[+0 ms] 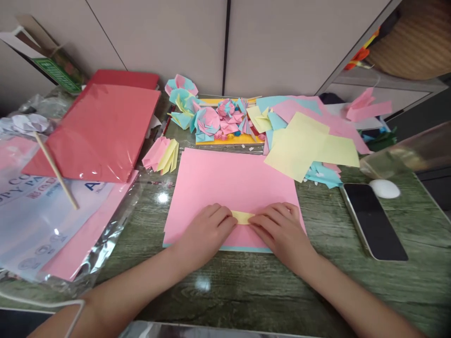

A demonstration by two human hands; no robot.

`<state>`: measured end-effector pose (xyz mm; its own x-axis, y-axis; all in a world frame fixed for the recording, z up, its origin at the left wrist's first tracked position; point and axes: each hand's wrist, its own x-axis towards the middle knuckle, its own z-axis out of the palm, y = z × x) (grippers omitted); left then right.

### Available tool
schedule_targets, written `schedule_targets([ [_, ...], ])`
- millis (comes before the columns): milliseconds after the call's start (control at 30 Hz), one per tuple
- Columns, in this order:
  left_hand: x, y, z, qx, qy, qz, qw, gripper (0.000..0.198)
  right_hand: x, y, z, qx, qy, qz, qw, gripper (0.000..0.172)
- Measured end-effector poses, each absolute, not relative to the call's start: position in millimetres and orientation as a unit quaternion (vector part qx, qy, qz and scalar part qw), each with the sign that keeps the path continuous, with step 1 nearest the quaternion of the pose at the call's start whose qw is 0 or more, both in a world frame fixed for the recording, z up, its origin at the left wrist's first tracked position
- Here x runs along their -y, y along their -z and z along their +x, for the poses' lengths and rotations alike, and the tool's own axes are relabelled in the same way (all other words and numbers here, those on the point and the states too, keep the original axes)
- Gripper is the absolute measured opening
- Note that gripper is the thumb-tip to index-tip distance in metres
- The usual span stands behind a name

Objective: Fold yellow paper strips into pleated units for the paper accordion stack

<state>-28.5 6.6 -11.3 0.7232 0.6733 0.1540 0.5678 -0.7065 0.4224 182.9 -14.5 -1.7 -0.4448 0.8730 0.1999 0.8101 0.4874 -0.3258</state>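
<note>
A small folded strip of yellow paper lies between my hands, over a stack of pink paper. My left hand pinches its left end with closed fingers. At the other end, my right hand has its fingertips closed on the strip. Both hands rest low on the pink stack, and a blue sheet edge shows beneath it. Part of the strip is hidden under my fingers.
Folded paper flowers crowd the back. Loose yellow sheets lie at the right, near a phone and a white mouse. Red paper in clear wrapping, a wooden stick and pink and yellow folded pieces are at the left.
</note>
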Motion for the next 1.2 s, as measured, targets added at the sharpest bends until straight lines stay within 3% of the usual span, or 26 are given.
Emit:
schedule_targets([
  [300, -11, 0, -31, -0.305, -0.101, 0.943, 0.085, 0.02, 16, -1, 187, 0.843, -0.106, -0.492, 0.189, 0.016],
  [633, -14, 0, -31, -0.346, -0.134, 0.923, 0.102, 0.015, 9, -1, 194, 0.803, -0.101, -0.549, 0.21, 0.006],
  [900, -17, 4, -34, -0.321, -0.149, 0.922, 0.154, 0.012, 7, -5, 192, 0.785, -0.182, -0.553, 0.211, 0.008],
  [1200, -17, -2, -30, -0.421, -0.203, 0.84, 0.277, 0.009, 7, -2, 192, 0.771, -0.171, -0.586, 0.179, 0.008],
])
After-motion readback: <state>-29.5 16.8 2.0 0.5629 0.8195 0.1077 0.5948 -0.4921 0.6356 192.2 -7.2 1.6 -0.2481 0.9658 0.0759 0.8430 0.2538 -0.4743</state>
